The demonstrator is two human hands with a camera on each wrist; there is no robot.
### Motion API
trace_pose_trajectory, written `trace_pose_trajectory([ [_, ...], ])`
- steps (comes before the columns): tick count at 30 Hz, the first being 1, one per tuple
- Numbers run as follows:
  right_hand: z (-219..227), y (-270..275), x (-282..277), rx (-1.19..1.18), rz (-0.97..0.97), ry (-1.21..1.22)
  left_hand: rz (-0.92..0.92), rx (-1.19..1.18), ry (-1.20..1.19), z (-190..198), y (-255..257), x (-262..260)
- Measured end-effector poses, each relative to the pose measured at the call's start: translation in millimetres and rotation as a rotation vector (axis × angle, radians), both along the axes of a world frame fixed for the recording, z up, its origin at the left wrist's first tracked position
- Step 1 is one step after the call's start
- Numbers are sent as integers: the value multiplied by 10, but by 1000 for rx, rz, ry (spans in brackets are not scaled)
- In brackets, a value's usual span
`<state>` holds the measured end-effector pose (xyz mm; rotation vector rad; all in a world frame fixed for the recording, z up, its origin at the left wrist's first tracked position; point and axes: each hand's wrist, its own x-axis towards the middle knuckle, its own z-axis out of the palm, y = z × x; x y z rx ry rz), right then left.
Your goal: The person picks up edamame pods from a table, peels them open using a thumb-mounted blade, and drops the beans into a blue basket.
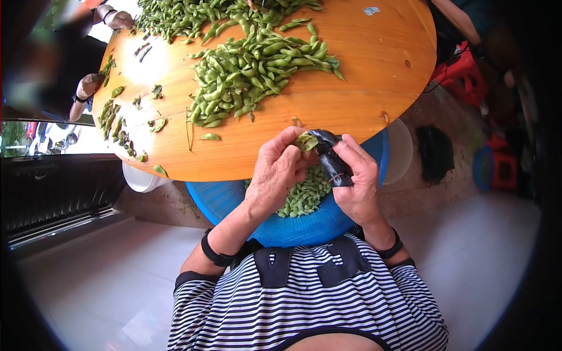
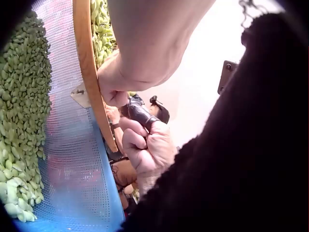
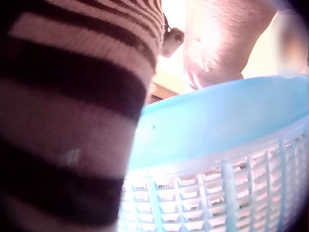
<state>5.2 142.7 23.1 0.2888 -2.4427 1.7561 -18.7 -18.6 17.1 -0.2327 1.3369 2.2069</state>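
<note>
Over the near edge of the table, my left hand (image 1: 278, 167) pinches a green soybean pod (image 1: 306, 141) between thumb and fingers. Black coverings (image 1: 335, 165) sleeve the thumb and a finger of my right hand (image 1: 358, 175), whose covered tips grip the same pod from the other side. In the left wrist view the right hand (image 2: 149, 147) shows its fingers curled, with the black sleeves pointing at the left hand (image 2: 113, 92). Below both hands stands a blue mesh basket (image 1: 219, 202) with many shelled green beans (image 1: 304, 196) in it.
Large heaps of pods (image 1: 246, 73) cover part of the wooden table (image 1: 374, 76). Scattered pods and leaf scraps (image 1: 120, 131) lie at the left, near another person's hands (image 1: 89, 86). A white bucket (image 1: 140, 177) stands under the table edge; red stools (image 1: 462, 76) are at right.
</note>
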Motion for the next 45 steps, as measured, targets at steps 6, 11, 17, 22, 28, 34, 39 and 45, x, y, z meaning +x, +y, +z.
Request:
trace_pose_trajectory([
  [6, 6, 222, 47, -51, -29, -121, -58, 12, 83, 75, 12, 61],
  [11, -3, 1133, 266, -257, -334, -246, -592, -207, 647, 97, -403, 201],
  [17, -125, 1893, 472, 748, -633, -272, 87, -1200, 724, 197, -1022, 84],
  [22, -120, 1579, 307, 451, -556, -168, 180, -1384, 918, -21, -1253, -125],
  [28, 34, 506, 50, -55, -38, -142, 216, -757, 590, 19, -780, 16],
  [34, 63, 42, 95, -454, 140, -506, 158, -121, 219, 44, -112, 142],
  [39, 27, 85, 85, -773, 214, -591, 198, -182, 317, -26, 26, 184],
  [45, 20, 69, 92, -795, 188, -576, 196, -569, 641, -150, 14, 177],
])
